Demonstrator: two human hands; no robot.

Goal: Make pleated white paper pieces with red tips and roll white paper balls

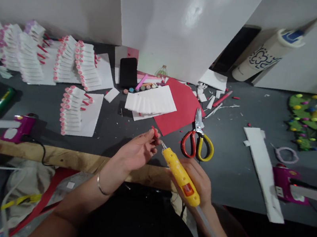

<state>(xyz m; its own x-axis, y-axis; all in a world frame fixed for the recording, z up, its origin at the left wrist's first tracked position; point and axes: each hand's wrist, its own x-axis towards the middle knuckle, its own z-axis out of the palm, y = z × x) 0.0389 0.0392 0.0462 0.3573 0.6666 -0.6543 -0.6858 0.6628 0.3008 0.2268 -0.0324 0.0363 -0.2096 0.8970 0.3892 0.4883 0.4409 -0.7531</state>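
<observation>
Over the table's front edge my left hand (pixel 138 151) is closed, pinching a small red piece (pixel 155 133) between thumb and fingertips. My right hand (pixel 197 176) is wrapped round a yellow hot glue gun (pixel 181 176); a pale glue stick (pixel 209 230) sticks out of its back end. The gun's metal tip (pixel 163 145) points at the red piece, very close to it; whether they touch I cannot tell. Just beyond my right hand lie scissors (pixel 198 134) with one red and one yellow handle, blades pointing away. A folded white strip stack (pixel 152 101) rests partly on red sheet (pixel 174 113).
White pleated pieces with pink ends (pixel 71 110) lie in several rows at the left. A black phone (pixel 128 72) and a white tumbler (pixel 266 57) are at the back. Purple power sockets (pixel 285 182) sit at both sides. A white strip (pixel 264 171) and green star shapes (pixel 305 121) lie right.
</observation>
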